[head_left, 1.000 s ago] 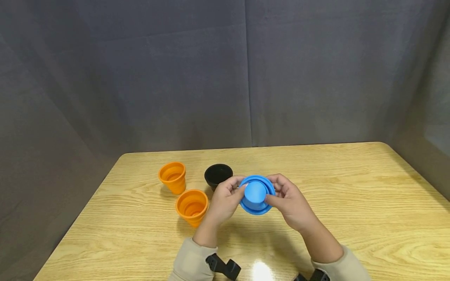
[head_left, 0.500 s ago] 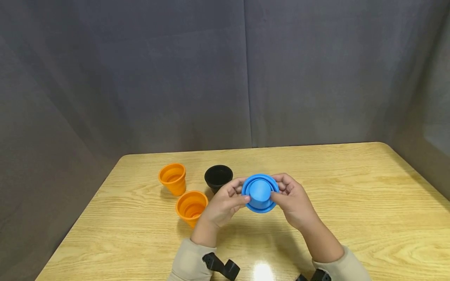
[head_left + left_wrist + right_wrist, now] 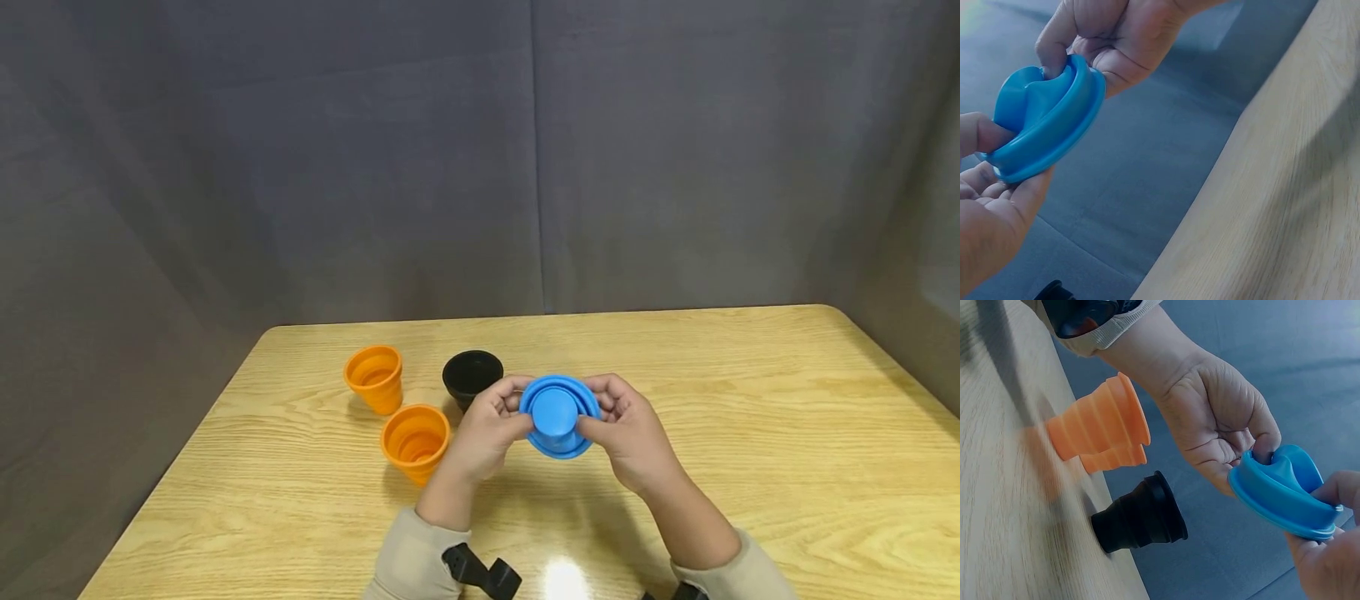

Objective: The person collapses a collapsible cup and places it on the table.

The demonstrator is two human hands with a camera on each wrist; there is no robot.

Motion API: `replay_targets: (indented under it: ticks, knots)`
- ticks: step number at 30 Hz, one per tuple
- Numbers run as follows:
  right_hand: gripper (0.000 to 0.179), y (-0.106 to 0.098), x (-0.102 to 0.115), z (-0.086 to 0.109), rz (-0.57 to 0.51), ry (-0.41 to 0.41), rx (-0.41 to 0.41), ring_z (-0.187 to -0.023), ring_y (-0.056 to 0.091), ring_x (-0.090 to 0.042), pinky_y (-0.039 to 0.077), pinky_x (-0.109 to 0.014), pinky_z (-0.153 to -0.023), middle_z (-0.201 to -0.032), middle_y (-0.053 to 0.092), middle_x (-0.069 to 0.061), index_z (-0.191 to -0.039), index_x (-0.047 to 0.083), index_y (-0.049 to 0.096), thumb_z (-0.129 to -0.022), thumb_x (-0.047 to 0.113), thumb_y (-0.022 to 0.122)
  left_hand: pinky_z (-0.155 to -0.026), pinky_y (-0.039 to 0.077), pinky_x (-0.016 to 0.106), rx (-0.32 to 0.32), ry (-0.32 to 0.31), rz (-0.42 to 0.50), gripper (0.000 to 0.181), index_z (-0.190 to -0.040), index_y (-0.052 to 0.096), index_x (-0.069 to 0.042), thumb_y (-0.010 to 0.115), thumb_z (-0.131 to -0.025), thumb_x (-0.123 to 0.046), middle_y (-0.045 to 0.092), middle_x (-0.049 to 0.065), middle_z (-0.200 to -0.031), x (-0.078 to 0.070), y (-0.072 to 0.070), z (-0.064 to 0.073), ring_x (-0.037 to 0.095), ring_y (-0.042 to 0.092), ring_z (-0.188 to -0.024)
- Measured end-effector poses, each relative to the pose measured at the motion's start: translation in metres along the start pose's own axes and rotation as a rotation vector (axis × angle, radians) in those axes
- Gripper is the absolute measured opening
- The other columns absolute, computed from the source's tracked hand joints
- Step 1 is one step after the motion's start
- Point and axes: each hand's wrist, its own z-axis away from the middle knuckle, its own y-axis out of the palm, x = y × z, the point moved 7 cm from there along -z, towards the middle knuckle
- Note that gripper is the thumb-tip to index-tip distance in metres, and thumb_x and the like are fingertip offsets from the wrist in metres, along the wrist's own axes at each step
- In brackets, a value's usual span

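Note:
A blue collapsible cup [image 3: 555, 412], folded flat into rings, is held up above the table with its base towards the head camera. My left hand [image 3: 483, 433] pinches its left edge, thumb at the base and fingers behind the rim. On the opposite side my right hand [image 3: 633, 437] grips it in the same way, thumb against the base. Both wrist views show the blue cup [image 3: 1047, 128] side-on, its wall dented inward where the thumbs press. In the right wrist view the left hand [image 3: 1216, 419] appears beyond the cup.
Two orange collapsible cups [image 3: 374, 379] stand extended and upright on the left of the wooden table [image 3: 750, 417]. A black collapsible cup [image 3: 472, 375] stands right of them, partly hidden behind the left hand. Grey cloth [image 3: 405, 167] hangs behind and beside the table.
The left thumb has slid down and left along the blue cup, from its base towards the rim. The cup has turned slightly. The cups on the table have stayed put.

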Motion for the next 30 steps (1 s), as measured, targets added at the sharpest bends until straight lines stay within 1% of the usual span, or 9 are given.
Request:
replay_targets:
  ticks: [5,8,12,18,21,27,30]
  knots:
    - [0.029,-0.0024,-0.0005,0.0020,0.020,0.019,-0.037,-0.063,0.048,-0.007,0.046,-0.020,-0.060,-0.078,0.057,-0.001,-0.097,-0.012,0.044,-0.069,-0.018,0.049,-0.068,0.048,0.025,-0.005,-0.010,-0.040,0.037,-0.110,0.043,0.013,0.046,-0.073,0.013,0.056,0.005,-0.086,0.0031,0.0013,-0.0012,0.009,0.052,-0.069]
    - [0.029,-0.0027,-0.0006,0.0017,0.026,0.024,-0.047,-0.064,0.048,-0.008,0.046,-0.021,-0.061,-0.077,0.057,-0.001,-0.096,-0.012,0.043,-0.069,-0.018,0.049,-0.067,0.048,0.025,-0.011,-0.016,-0.058,0.037,-0.110,0.044,0.011,0.045,-0.073,0.014,0.055,0.006,-0.086,0.0025,0.0013,-0.0017,0.010,0.052,-0.069]
    - [0.028,-0.0020,-0.0009,0.0010,0.033,0.035,-0.044,-0.064,0.049,-0.008,0.046,-0.021,-0.062,-0.077,0.057,-0.001,-0.096,-0.012,0.043,-0.070,-0.018,0.050,-0.067,0.048,0.025,-0.015,-0.026,-0.077,0.038,-0.111,0.045,0.011,0.044,-0.073,0.015,0.053,0.008,-0.087,0.0005,0.0007,-0.0017,0.012,0.051,-0.070]
    - [0.028,0.0003,-0.0017,0.0014,0.033,0.045,-0.016,-0.064,0.050,-0.007,0.047,-0.021,-0.062,-0.077,0.056,-0.001,-0.096,-0.012,0.042,-0.071,-0.018,0.050,-0.068,0.048,0.025,-0.011,-0.035,-0.087,0.037,-0.111,0.045,0.012,0.045,-0.074,0.014,0.052,0.008,-0.088,0.0011,-0.0023,0.0008,0.012,0.053,-0.073]
    - [0.028,-0.0002,-0.0021,0.0026,0.052,0.056,-0.008,-0.066,0.052,-0.008,0.048,-0.022,-0.063,-0.078,0.056,-0.002,-0.097,-0.013,0.041,-0.071,-0.018,0.049,-0.069,0.048,0.025,0.013,-0.033,-0.083,0.036,-0.111,0.045,0.013,0.046,-0.075,0.013,0.052,0.007,-0.089,0.0015,-0.0026,0.0019,0.013,0.053,-0.074]
    - [0.027,-0.0059,0.0010,0.0043,0.140,0.048,-0.001,-0.068,0.053,-0.010,0.048,-0.022,-0.061,-0.078,0.055,-0.004,-0.098,-0.013,0.042,-0.071,-0.018,0.048,-0.068,0.048,0.024,0.066,-0.027,-0.104,0.036,-0.112,0.046,0.013,0.046,-0.076,0.012,0.052,0.007,-0.089,-0.0014,-0.0026,0.0026,0.014,0.051,-0.076]
    - [0.026,-0.0069,0.0025,0.0043,0.159,0.045,0.027,-0.070,0.055,-0.011,0.048,-0.023,-0.063,-0.079,0.056,-0.004,-0.098,-0.013,0.042,-0.073,-0.015,0.049,-0.068,0.048,0.025,0.091,-0.034,-0.080,0.037,-0.112,0.044,0.015,0.046,-0.076,0.012,0.052,0.007,-0.089,-0.0032,-0.0024,0.0024,0.014,0.053,-0.077]
